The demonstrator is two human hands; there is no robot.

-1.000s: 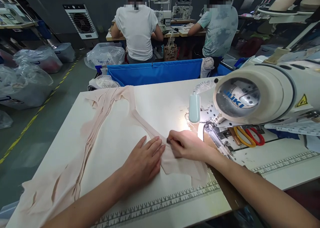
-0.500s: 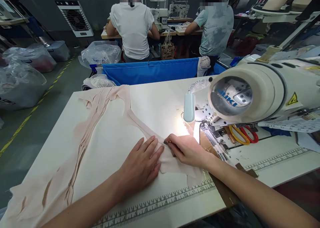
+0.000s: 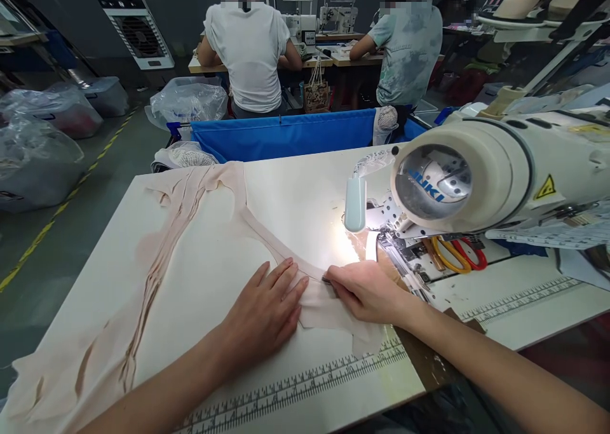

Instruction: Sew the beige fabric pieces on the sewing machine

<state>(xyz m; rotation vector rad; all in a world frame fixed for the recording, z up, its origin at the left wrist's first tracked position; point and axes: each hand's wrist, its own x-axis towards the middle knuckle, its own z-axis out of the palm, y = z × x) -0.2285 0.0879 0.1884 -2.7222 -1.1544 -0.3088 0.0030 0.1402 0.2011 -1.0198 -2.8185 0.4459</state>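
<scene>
My left hand [image 3: 267, 304] lies flat on the pale pink fabric [image 3: 324, 308], fingers stretched out, just left of a seamed band along its curved edge. Close by on the right, my right hand [image 3: 366, 289] is closed around a small dark tool [image 3: 326, 279]. Only its tip shows, touching the fabric by the seam; its kind is hidden by my fingers. The rest of the cloth runs in a thin curve to the far side of the white table [image 3: 295, 192] and back in loose folds on the left.
A sewing machine [image 3: 481, 161] stands at the right, with yellow-handled scissors [image 3: 450, 256] and a red-handled pair [image 3: 471, 254] beneath. A ruler strip [image 3: 305, 386] runs along the front edge. Beyond the table hangs a blue cloth bin [image 3: 286, 134]; two people sit at machines farther off.
My right hand has slid slightly right along the seam with the dark tool, widening the gap to my left hand. The left hand stays on the fabric. The whole view has shifted a little.
</scene>
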